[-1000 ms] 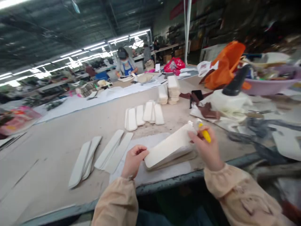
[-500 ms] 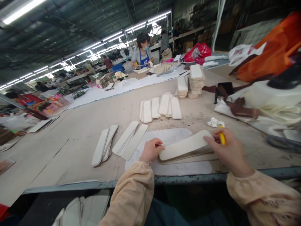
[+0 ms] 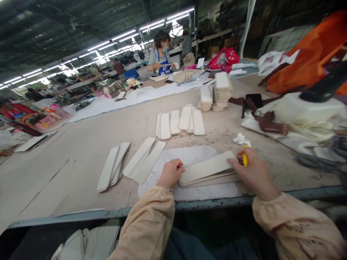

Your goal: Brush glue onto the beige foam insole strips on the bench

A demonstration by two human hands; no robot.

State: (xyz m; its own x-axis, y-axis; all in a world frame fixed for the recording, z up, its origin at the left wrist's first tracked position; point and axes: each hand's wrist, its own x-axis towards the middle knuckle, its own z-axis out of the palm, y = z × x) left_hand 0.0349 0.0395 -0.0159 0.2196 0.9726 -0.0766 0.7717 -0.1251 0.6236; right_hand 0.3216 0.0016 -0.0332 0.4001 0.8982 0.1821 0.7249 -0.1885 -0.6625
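A long off-white strip with rounded corners [image 3: 207,167] lies tilted over a small stack of like strips [image 3: 210,180]. My left hand [image 3: 171,173] pinches its left end between thumb and fingers. At the other end, my right hand [image 3: 255,172] grips the strip with its thumb on top. A thin yellow tool [image 3: 245,156] is also tucked in the right hand; its kind is hidden. Beneath the stack is a pale sheet [image 3: 197,151] with rounded ends. Two fanned groups of strips, one nearer [image 3: 150,162] and one farther left [image 3: 110,169], lie beside my left hand.
More strips [image 3: 185,119] lie in a row beyond, with taller piles [image 3: 222,94] behind. A crumpled white scrap [image 3: 241,139] sits past my right hand. On the right are a whitish container [image 3: 311,108] and orange cloth [image 3: 311,57]. A co-worker [image 3: 161,54] works across the table.
The view has shifted slightly, so things appear a little further left. Both hands stay on the strip; its right end looks slightly closer to the stack.
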